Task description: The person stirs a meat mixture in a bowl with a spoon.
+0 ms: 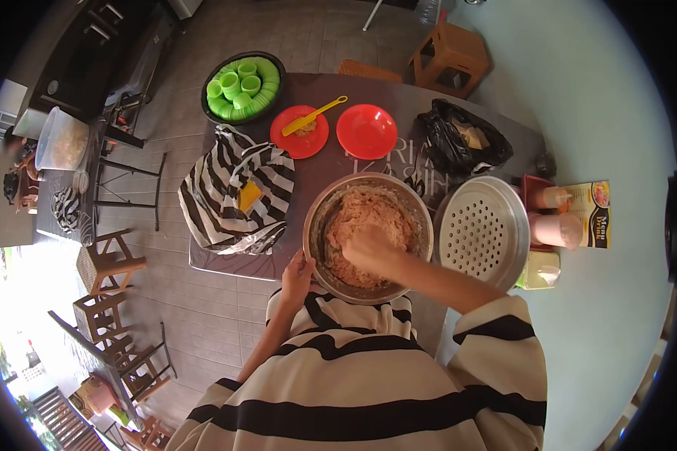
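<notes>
Head-worn, steeply down over table (331, 171)

Steel bowl (317, 233) (pinkish mince (362, 204)) upright, tabletop.

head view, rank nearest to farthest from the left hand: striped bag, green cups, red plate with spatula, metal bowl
1. metal bowl, left hand on its rim
2. striped bag, just left of the bowl
3. red plate with spatula, beyond the bowl
4. green cups, far left corner
</notes>
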Demonstrator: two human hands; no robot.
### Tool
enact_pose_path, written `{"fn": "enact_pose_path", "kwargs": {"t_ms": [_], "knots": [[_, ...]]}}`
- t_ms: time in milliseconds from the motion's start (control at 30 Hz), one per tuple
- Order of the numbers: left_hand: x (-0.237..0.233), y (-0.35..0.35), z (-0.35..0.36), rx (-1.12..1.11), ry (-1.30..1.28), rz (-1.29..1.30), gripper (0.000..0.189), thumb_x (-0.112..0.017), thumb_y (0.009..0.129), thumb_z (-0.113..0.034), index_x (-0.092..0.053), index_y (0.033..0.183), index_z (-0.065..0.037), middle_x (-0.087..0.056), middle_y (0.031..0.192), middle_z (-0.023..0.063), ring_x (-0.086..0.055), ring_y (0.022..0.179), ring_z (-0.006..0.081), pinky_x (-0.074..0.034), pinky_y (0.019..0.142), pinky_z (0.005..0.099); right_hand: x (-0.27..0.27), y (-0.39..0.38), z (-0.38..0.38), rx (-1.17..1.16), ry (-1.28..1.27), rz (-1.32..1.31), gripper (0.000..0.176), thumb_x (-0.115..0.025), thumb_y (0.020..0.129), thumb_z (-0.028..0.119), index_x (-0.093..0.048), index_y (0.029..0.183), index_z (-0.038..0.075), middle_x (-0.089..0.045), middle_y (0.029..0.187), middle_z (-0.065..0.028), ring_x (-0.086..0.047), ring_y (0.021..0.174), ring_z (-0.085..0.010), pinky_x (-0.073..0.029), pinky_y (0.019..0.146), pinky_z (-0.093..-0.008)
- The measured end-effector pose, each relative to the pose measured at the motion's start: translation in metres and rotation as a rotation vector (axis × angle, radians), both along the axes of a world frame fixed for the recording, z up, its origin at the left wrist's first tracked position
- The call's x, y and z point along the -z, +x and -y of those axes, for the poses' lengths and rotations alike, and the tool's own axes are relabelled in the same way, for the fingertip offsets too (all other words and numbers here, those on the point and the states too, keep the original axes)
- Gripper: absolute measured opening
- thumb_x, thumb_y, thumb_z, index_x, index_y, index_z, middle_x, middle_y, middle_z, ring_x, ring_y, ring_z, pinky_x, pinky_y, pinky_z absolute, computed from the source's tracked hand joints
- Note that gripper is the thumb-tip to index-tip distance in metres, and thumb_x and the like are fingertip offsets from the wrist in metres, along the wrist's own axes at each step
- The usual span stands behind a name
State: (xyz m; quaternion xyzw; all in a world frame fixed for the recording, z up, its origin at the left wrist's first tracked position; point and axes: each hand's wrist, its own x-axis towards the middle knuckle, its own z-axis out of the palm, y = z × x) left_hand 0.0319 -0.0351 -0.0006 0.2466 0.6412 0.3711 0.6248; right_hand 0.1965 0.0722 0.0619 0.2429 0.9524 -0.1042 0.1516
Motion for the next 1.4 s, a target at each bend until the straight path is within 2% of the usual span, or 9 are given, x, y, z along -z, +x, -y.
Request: {"fn": "enact_pose_path", "kwargs": {"t_ms": [100,367,467,667,1033,1167,1267,1333,1400], "knots": [[-0.002,0.001,0.0,-0.012,-0.011,0.018,0.032,-0.042,0.089,-0.015,-0.041,0.12,-0.008,-0.057,0.083,0.0024,-0.056,0.064,0.0081,-0.049,0.049,0.0203,-0.008,0.028,0.046,0.162,0.047,-0.22,0.011,-0.052,0.068,0.008,-0.057,0.068,-0.002,-0.056,0.055,-0.0126,-0.061,0.058,-0.0239,-0.047,0.048,-0.0341],[-0.009,0.002,-0.003,-0.063,-0.057,0.043,0.036,-0.046,0.086,-0.012,-0.041,0.122,-0.006,-0.057,0.079,0.0043,-0.058,0.064,0.0093,-0.051,0.046,0.023,-0.074,0.094,0.051,0.524,-0.117,0.141,0.011,-0.051,0.071,0.01,-0.061,0.069,0.006,-0.061,0.068,-0.0132,-0.061,0.059,-0.0257,-0.046,0.047,-0.0366],[-0.008,0.001,-0.002,-0.059,-0.065,0.058,0.036,-0.045,0.087,-0.013,-0.041,0.122,-0.007,-0.058,0.08,0.0041,-0.058,0.064,0.0093,-0.051,0.046,0.0223,-0.081,0.108,0.024,0.615,-0.046,0.066,0.011,-0.052,0.072,0.01,-0.062,0.072,0.006,-0.061,0.068,-0.0124,-0.062,0.063,-0.0274,-0.046,0.048,-0.038],[-0.009,0.002,-0.003,-0.056,-0.049,0.068,0.036,-0.044,0.087,-0.012,-0.041,0.123,-0.008,-0.058,0.082,0.0037,-0.058,0.064,0.009,-0.051,0.046,0.0216,-0.01,0.097,-0.03,0.913,-0.022,0.102,0.011,-0.052,0.072,0.011,-0.061,0.077,0.007,-0.061,0.074,-0.0137,-0.061,0.072,-0.03,-0.048,0.062,-0.0408],[0.006,0.007,0.002,-0.068,0.029,-0.023,0.031,-0.044,0.088,-0.014,-0.043,0.118,-0.007,-0.056,0.084,0.0023,-0.055,0.066,0.0068,-0.05,0.048,0.0214,0.004,0.0,0.004,0.482,-0.067,0.06,0.01,-0.053,0.068,0.006,-0.059,0.061,0.003,-0.06,0.064,-0.0138,-0.061,0.058,-0.0255,-0.048,0.049,-0.0339],[0.011,0.009,0.005,-0.099,0.052,-0.079,0.028,-0.043,0.089,-0.016,-0.043,0.115,-0.007,-0.055,0.085,0.0013,-0.054,0.069,0.0067,-0.051,0.052,0.022,-0.005,0.003,0.075,0.613,0.025,-0.168,0.015,-0.048,0.072,0.008,-0.055,0.077,-0.005,-0.06,0.067,-0.0154,-0.062,0.058,-0.025,-0.049,0.047,-0.0352],[0.023,0.006,0.008,-0.068,0.004,-0.115,0.029,-0.042,0.089,-0.016,-0.041,0.116,-0.006,-0.054,0.087,0.0022,-0.054,0.071,0.0077,-0.052,0.054,0.0238,-0.032,0.022,0.106,0.682,-0.027,-0.012,0.019,-0.047,0.074,0.009,-0.056,0.081,-0.006,-0.061,0.077,-0.0157,-0.062,0.063,-0.0224,-0.049,0.05,-0.0307],[0.024,0.006,0.008,-0.069,0.007,-0.107,0.03,-0.042,0.089,-0.016,-0.04,0.117,-0.006,-0.054,0.088,0.0028,-0.054,0.072,0.0081,-0.053,0.054,0.0245,-0.052,0.036,0.112,0.737,-0.115,0.234,0.022,-0.046,0.073,0.008,-0.052,0.083,-0.011,-0.061,0.068,-0.0164,-0.062,0.058,-0.0241,-0.05,0.049,-0.031],[0.021,0.006,0.006,-0.067,0.012,-0.098,0.03,-0.042,0.089,-0.016,-0.04,0.118,-0.006,-0.053,0.09,0.0033,-0.054,0.073,0.0084,-0.053,0.055,0.0252,-0.053,0.048,0.113,0.732,-0.088,0.21,0.022,-0.046,0.074,0.008,-0.052,0.083,-0.011,-0.06,0.065,-0.0164,-0.061,0.054,-0.0253,-0.049,0.048,-0.0322]]}}
